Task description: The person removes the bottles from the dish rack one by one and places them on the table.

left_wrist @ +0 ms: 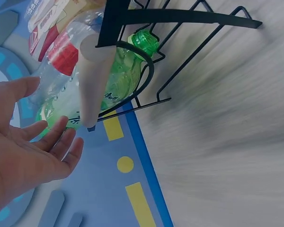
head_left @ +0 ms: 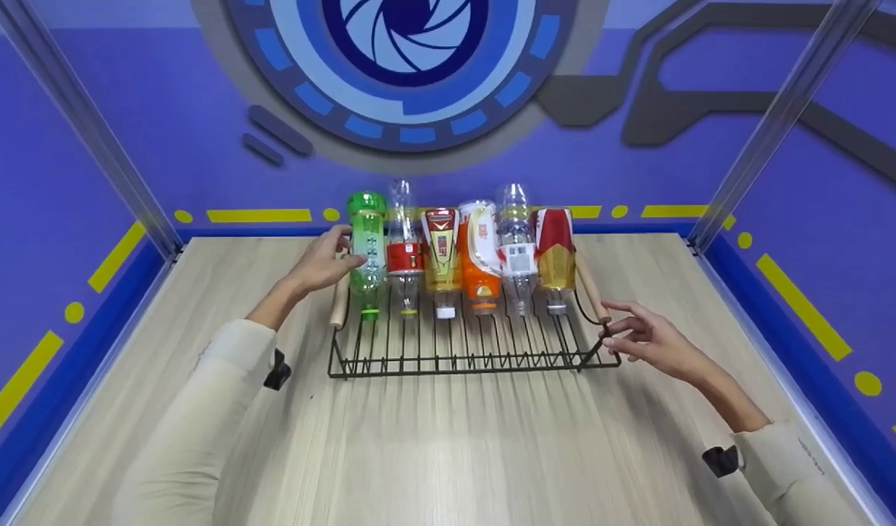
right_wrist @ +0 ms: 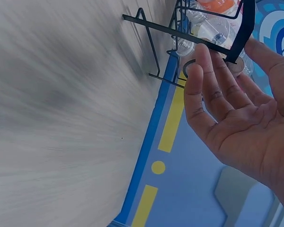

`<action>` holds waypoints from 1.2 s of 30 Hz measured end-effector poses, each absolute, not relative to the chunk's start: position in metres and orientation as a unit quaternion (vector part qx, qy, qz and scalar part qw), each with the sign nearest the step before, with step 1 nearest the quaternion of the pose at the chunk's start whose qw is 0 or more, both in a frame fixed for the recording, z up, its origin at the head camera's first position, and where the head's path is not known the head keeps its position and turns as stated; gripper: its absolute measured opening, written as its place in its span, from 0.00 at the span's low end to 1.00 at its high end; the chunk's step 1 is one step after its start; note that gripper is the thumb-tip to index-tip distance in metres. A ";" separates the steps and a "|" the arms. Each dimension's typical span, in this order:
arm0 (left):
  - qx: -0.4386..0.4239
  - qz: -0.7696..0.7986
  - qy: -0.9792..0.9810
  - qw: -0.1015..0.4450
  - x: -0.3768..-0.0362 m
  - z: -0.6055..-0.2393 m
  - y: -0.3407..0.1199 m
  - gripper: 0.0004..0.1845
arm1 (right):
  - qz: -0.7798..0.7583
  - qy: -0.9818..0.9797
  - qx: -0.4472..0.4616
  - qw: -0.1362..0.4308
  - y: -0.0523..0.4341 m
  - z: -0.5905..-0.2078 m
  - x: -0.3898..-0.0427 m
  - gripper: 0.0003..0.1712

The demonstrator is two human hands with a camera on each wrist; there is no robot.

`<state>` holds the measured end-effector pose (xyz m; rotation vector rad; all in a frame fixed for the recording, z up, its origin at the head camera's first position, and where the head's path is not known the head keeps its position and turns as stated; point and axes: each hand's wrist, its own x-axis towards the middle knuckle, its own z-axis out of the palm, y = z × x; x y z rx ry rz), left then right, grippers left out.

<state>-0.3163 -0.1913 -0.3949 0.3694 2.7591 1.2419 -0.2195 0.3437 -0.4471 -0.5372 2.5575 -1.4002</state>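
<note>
— What do we have on the table (head_left: 448, 453)?

— A black wire rack (head_left: 462, 351) near the far edge, with a wooden handle (head_left: 339, 299) on its left side and another wooden handle (head_left: 590, 287) on its right. Six bottles lie in it side by side with their caps toward us: a green bottle (head_left: 366, 252) at the left end, then a clear bottle with a red label (head_left: 404, 252), a yellow and red one (head_left: 441, 257), an orange one (head_left: 480, 256), a clear one with a white label (head_left: 517, 252), and a red and gold one (head_left: 554, 252) at the right end.

— Where is our left hand (head_left: 323, 263)?

— At the rack's left side, above the left handle, fingers straight and spread. From the head view the fingertips seem to reach the green bottle. In the left wrist view the left hand (left_wrist: 23, 146) is flat and open, with the fingers just beside that bottle (left_wrist: 118, 80) and the handle (left_wrist: 94, 80). It grips nothing, and we cannot tell for sure that it touches.

— And our right hand (head_left: 648, 340)?

— At the rack's near right corner, just below the right handle. The fingers are relaxed and slightly bent. In the right wrist view the right hand (right_wrist: 236, 109) is open, palm toward the rack (right_wrist: 180, 52), fingertips (right_wrist: 201, 52) right against the wire. It holds nothing; whether it touches the wire we cannot tell.

— What surrounds the table?

— Purple walls with yellow markings and a blue round emblem (head_left: 407, 66) behind the rack.
</note>
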 end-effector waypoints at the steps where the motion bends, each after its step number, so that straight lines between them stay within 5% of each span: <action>1: 0.122 0.404 0.905 0.051 -0.317 -0.394 -0.191 0.36 | -0.472 0.859 -0.180 0.088 0.344 -0.447 -0.219 0.38; 13: 0.110 0.415 0.897 0.103 -0.314 -0.346 -0.211 0.34 | -0.504 0.838 -0.189 0.090 0.348 -0.452 -0.219 0.37; 25: 0.033 0.527 0.842 0.112 -0.332 -0.397 -0.202 0.36 | -0.512 0.831 -0.197 0.095 0.345 -0.456 -0.219 0.36; 36: 0.044 0.465 0.879 0.101 -0.346 -0.410 -0.194 0.36 | -0.504 0.836 -0.192 0.101 0.348 -0.454 -0.220 0.37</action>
